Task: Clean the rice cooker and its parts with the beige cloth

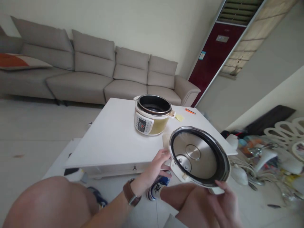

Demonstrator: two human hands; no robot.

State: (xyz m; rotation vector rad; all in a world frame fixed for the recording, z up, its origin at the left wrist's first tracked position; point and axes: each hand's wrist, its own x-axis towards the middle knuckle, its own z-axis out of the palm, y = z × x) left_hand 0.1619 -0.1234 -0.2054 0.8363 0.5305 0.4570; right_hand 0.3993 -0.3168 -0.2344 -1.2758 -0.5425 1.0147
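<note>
A pressure cooker lid [206, 155] is held tilted above my lap, its metal inner side and black sealing ring facing me. My right hand [224, 202] grips the lid's lower right rim, thumb on the edge. My left hand [159, 164] is at the lid's left edge with its fingers apart; whether the fingertips touch it, I cannot tell. Beyond the lid, the electric pressure cooker [152, 118] stands upright on the white table, uncovered, with its dark inner pot [154, 104] inside and its control panel facing left of me.
The white table [106, 139] has a drawer in front. An orange pen-like tool [190, 111] and a yellow piece [179, 117] lie right of the cooker. A grey sofa [90, 76] stands behind. Lamp parts [258, 171] clutter the floor at right.
</note>
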